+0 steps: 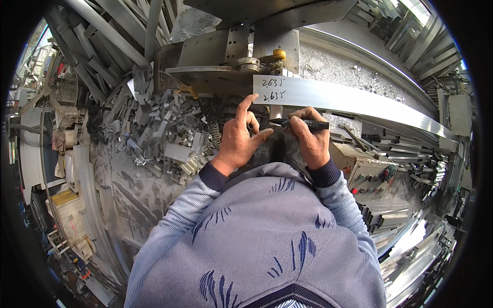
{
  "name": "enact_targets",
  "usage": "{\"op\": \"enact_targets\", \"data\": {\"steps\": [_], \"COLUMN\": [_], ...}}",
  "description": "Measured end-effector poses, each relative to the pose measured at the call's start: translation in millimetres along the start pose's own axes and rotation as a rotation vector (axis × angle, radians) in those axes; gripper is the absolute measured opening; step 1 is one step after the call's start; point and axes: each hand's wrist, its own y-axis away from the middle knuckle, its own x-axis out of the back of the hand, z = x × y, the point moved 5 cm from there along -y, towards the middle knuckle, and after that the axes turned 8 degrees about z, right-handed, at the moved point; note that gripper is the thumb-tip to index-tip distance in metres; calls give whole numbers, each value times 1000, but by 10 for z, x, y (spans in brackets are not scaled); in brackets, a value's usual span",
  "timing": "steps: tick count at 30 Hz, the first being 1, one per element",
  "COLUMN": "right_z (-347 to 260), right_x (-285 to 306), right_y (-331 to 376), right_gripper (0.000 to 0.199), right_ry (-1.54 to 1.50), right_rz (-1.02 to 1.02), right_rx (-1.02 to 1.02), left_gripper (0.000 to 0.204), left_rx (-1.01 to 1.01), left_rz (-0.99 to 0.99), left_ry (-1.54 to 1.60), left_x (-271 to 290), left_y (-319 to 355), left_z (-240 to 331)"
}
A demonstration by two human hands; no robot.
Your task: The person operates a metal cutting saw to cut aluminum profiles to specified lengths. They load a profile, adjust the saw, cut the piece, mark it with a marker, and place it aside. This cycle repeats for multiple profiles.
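Observation:
In the middle of the view, a long silvery flat metal bar (328,96) runs off to the right, with black handwriting near its left end. My left hand (237,137) is beside that end, its index fingertip at the bar's lower left corner. The thumb is stretched apart, while the other fingers curl round a small dark spot that I cannot make out. Just below the bar, my right hand (312,139) grips a black marker pen (319,124) between thumb and fingers. Its tip points left, apart from the bar.
A machine with metal plates (203,51) and a yellow knob (279,54) stands behind the bar's left end. Small metal offcuts (177,136) are heaped to the left. At the right is a control box (367,177) with buttons, near stacked metal lengths (400,154).

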Motion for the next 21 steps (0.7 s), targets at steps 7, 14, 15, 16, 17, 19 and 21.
{"op": "enact_targets", "data": {"steps": [7, 14, 15, 16, 17, 19, 21], "right_z": [39, 186, 239, 273, 311, 386, 450], "right_x": [-100, -109, -89, -37, -10, 15, 19], "right_y": [9, 46, 33, 31, 49, 53, 85], "right_gripper": [18, 18, 18, 18, 17, 15, 10], "right_ry": [33, 93, 137, 114, 87, 60, 10], "right_rz": [-82, -192, -213, -204, -209, -241, -243], "right_rx": [-12, -87, -129, -158, -186, -225, -271], "left_gripper": [77, 72, 69, 66, 63, 53, 45], "left_rx": [-9, 42, 104, 168, 201, 304, 320], "left_rz": [-116, -304, -353, -403, -423, -488, -528], "left_ry": [63, 127, 160, 232, 309, 443, 512], "left_x": [-56, -264, -307, -357, -384, -400, -373], "left_y": [15, 45, 67, 96, 124, 159, 197], "left_z": [177, 175, 133, 96, 83, 34, 46]}}
